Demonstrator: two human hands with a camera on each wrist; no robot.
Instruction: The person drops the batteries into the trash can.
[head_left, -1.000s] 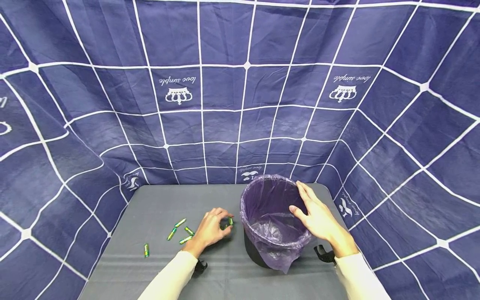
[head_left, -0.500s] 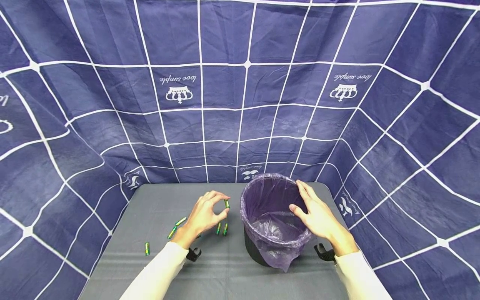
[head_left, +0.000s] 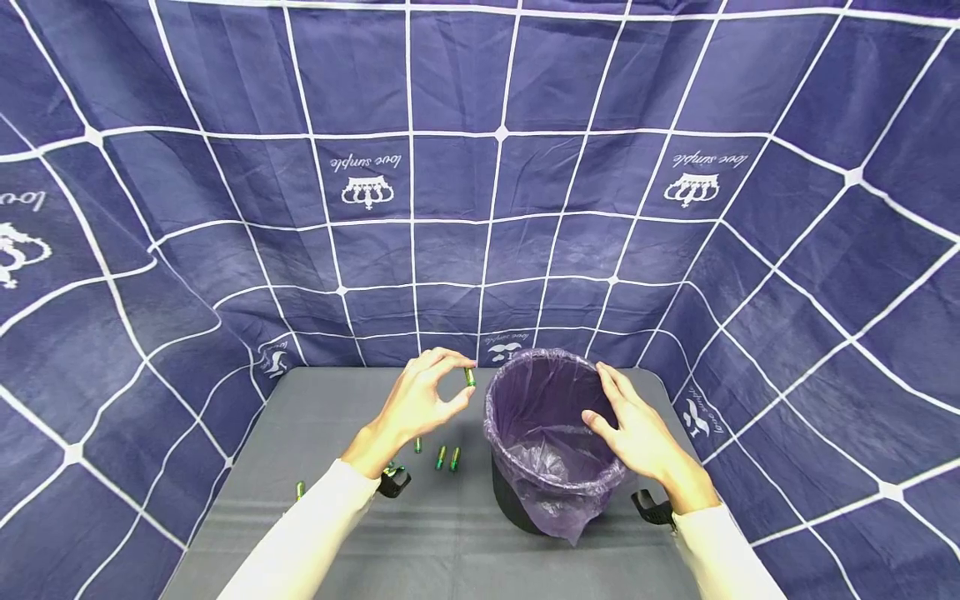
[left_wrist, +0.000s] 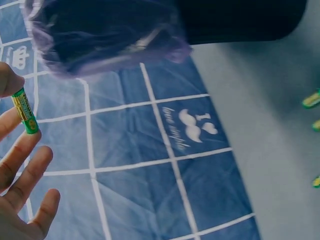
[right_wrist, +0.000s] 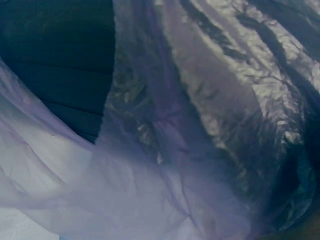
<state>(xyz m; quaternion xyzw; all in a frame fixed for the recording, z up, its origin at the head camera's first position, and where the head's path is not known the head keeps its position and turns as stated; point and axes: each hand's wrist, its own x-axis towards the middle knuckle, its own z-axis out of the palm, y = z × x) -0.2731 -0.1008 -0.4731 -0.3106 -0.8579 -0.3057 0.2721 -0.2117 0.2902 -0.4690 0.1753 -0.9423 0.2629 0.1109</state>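
My left hand [head_left: 420,396] pinches a small green-and-yellow battery [head_left: 470,377] between thumb and fingertip, raised above the table just left of the bin. In the left wrist view the same battery [left_wrist: 25,111] is gripped at its two ends, the other fingers spread. The black trash bin [head_left: 513,502] stands upright, lined with a translucent purple bag [head_left: 558,504] folded over its rim. My right hand [head_left: 637,429] rests on the bin's right rim, fingers extended and thumb over the opening. Only bag film and dark bin wall fill the right wrist view; the right fingers are hidden there.
Loose batteries [head_left: 455,458] lie on the grey table [head_left: 480,554] left of the bin, some partly hidden by the left forearm. Another battery [head_left: 300,489] lies farther left. Blue checked cloth [head_left: 450,250] walls the back and sides.
My left hand has lifted the battery off the table and moved it up and away, toward the bin's far left side. The right hand and bin stay put.
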